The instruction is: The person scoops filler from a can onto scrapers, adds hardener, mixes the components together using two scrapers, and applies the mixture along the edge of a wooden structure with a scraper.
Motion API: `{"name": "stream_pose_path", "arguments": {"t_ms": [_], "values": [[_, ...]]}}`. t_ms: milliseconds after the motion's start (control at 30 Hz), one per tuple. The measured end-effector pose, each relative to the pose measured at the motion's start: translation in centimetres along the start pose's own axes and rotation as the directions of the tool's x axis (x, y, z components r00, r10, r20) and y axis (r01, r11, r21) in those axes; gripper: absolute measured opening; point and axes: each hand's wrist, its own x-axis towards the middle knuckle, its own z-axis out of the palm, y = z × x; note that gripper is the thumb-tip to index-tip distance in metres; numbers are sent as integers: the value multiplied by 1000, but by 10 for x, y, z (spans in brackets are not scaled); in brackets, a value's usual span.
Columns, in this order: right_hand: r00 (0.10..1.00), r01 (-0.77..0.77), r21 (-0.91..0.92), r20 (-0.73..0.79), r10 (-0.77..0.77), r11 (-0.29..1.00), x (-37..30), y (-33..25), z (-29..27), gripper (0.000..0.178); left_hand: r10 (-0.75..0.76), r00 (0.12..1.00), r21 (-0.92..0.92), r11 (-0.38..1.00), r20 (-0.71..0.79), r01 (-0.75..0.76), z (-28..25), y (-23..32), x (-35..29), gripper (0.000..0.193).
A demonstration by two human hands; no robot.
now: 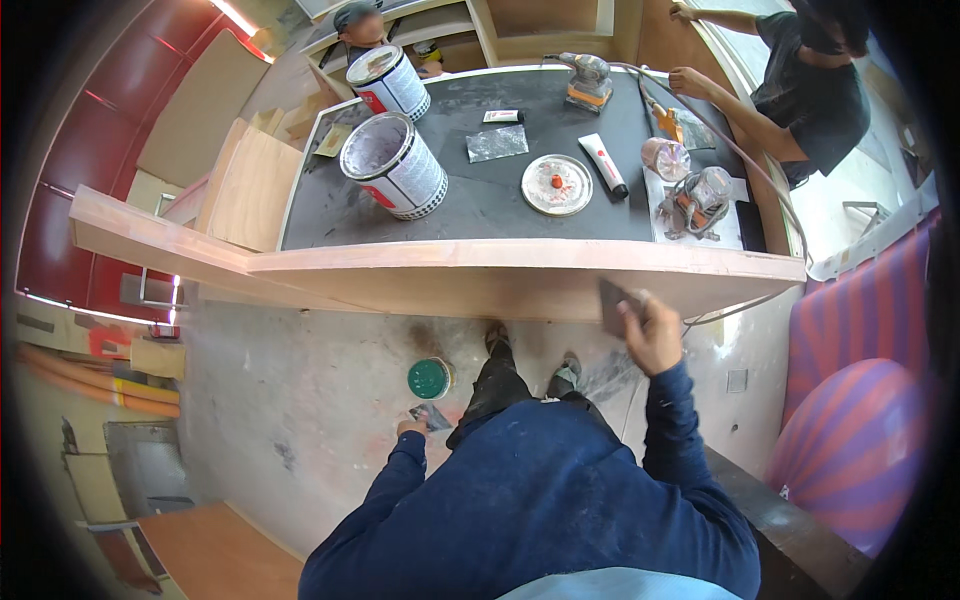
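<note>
Holding a dark flat scraper (612, 306), the right hand (655, 334) is close to the wooden board (480, 290) just ahead of it. The left hand (410, 427), well apart, grips a grey scraper (431, 416). The board's top looks patchy, maybe partly done; I can't tell what's left.

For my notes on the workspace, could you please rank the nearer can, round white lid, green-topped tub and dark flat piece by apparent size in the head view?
1. Nearer can
2. Round white lid
3. Green-topped tub and dark flat piece in the right hand: too alike to rank.
</note>
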Motion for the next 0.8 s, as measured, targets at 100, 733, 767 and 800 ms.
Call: {"name": "stream_pose_path", "arguments": {"t_ms": [100, 733, 767, 800], "values": [[977, -112, 144, 198, 83, 983, -18, -8, 24, 16, -279, 955, -469, 834, 98, 291, -5, -12, -13, 63], [809, -567, 490, 483, 334, 662, 58, -71, 80, 23, 493, 845, -773, -612, -207, 167, -212, 142, 109, 50], [812, -567, 562, 503, 295, 602, 63, -69, 89, 23, 511, 814, -714, -677, -277, 182, -235, 156, 116, 45], [812, -573, 603, 511, 283, 556, 73, -78, 96, 25, 516, 787, -735, -667, -338, 122, -258, 169, 124, 42]]}}
